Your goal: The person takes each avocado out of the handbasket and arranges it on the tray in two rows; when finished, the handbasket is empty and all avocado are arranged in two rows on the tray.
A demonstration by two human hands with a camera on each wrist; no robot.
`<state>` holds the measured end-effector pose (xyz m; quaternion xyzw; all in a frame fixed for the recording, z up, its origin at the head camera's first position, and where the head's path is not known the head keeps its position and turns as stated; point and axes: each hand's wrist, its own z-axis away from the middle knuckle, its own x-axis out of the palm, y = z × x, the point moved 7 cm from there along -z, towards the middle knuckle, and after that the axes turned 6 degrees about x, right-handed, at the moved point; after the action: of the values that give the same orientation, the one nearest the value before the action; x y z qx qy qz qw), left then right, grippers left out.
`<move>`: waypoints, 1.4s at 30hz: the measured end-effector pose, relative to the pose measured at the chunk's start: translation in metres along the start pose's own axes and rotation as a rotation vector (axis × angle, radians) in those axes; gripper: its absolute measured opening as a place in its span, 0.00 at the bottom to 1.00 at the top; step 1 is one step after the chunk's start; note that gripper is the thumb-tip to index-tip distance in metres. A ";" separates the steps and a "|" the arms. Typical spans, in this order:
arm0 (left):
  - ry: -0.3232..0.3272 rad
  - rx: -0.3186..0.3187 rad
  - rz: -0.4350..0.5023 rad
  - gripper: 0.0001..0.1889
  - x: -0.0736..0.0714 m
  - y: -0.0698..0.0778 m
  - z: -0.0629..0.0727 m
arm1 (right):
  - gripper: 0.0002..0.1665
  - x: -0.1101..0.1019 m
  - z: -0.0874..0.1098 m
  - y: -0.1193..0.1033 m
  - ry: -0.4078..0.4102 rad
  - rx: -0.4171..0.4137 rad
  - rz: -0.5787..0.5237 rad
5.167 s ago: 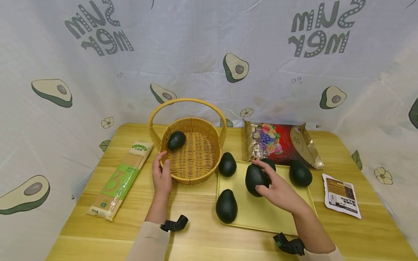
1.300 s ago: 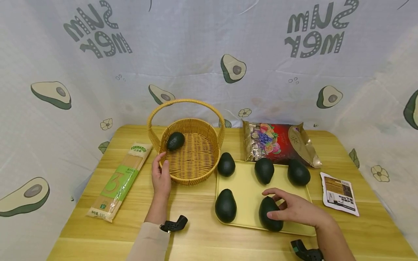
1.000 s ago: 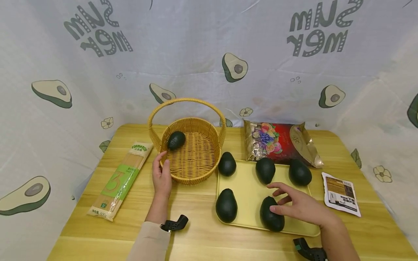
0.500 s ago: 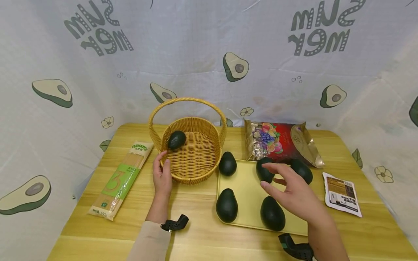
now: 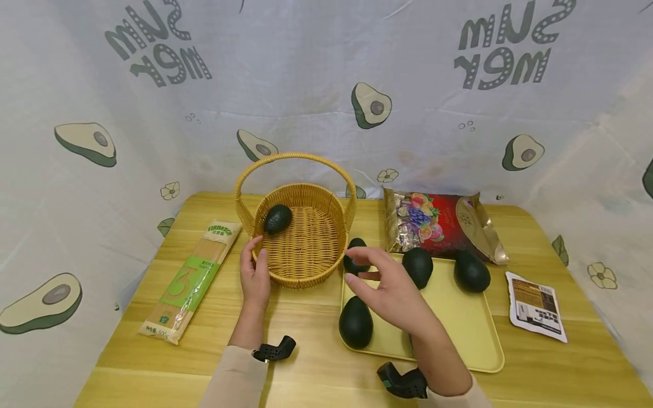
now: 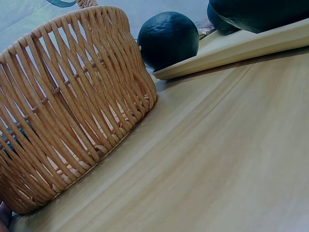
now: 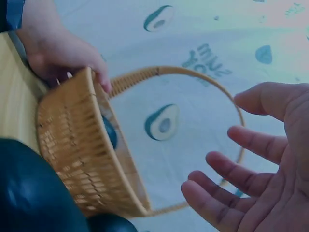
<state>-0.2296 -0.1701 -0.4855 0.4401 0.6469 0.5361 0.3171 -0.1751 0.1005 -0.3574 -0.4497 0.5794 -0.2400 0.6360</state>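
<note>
My left hand point(image 5: 255, 280) grips the near-left rim of the yellow wicker basket point(image 5: 306, 277), the thumb inside and fingers outside. One dark green avocado point(image 5: 278, 219) lies in the basket, against its left wall. Over the left part of the yellow tray point(image 5: 476, 334) hovers my right hand point(image 5: 390, 289), holding nothing; in the right wrist view its fingers point(image 7: 256, 140) are spread. Just beyond its fingertips sits an avocado point(image 5: 357, 262), partly covered by them. Others on the tray are a front-left avocado point(image 5: 356, 323), a back-middle avocado point(image 5: 418, 266) and a back-right avocado point(image 5: 471, 272). My right forearm mostly hides another.
A noodle packet point(image 5: 191, 283) lies left of the basket. Behind the tray is a red and gold candy bag point(image 5: 444, 224). A small white and brown pouch point(image 5: 535, 306) lies to the right. A printed cloth point(image 5: 301, 85) hangs behind the wooden table point(image 5: 311, 362).
My right hand set an avocado down on the tray's front part, let go of it, rose and moved left to the avocado by the basket. My left hand stayed on the rim.
</note>
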 end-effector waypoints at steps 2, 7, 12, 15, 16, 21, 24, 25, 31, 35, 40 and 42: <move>-0.001 -0.001 -0.001 0.19 0.000 0.000 0.000 | 0.24 0.012 -0.008 0.002 -0.020 0.021 -0.054; -0.005 0.009 0.011 0.20 0.000 0.001 0.000 | 0.24 0.037 -0.026 0.001 -0.040 0.063 -0.124; -0.004 0.001 0.006 0.20 0.000 0.001 0.000 | 0.25 0.049 -0.046 -0.014 -0.019 0.073 -0.112; -0.002 -0.001 0.003 0.19 0.000 -0.001 -0.001 | 0.25 0.050 -0.061 -0.023 0.007 0.073 -0.080; -0.002 0.000 0.002 0.19 0.000 -0.001 -0.001 | 0.25 0.050 -0.067 -0.025 0.015 0.073 -0.070; 0.001 -0.007 -0.005 0.19 0.000 -0.001 -0.001 | 0.26 0.055 -0.093 -0.032 0.045 0.076 -0.009; 0.003 -0.008 -0.015 0.19 0.000 0.000 0.000 | 0.29 0.061 -0.108 -0.033 0.031 0.100 0.005; 0.003 -0.007 -0.017 0.19 -0.001 0.000 0.000 | 0.30 0.064 -0.113 -0.032 0.025 0.112 0.005; 0.008 0.012 -0.011 0.19 -0.001 0.002 -0.001 | 0.31 0.083 -0.142 -0.020 -0.002 0.171 -0.036; 0.008 0.021 -0.002 0.19 -0.001 0.001 -0.001 | 0.33 0.099 -0.157 -0.005 -0.003 0.195 0.001; 0.015 0.030 0.015 0.18 -0.001 0.000 -0.002 | 0.37 0.116 -0.171 0.007 0.013 0.224 0.042; 0.019 0.031 0.015 0.18 0.000 0.000 -0.002 | 0.40 0.122 -0.175 0.010 0.012 0.226 0.023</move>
<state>-0.2317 -0.1714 -0.4854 0.4449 0.6547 0.5325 0.2999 -0.3181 -0.0467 -0.4162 -0.3669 0.5577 -0.2993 0.6818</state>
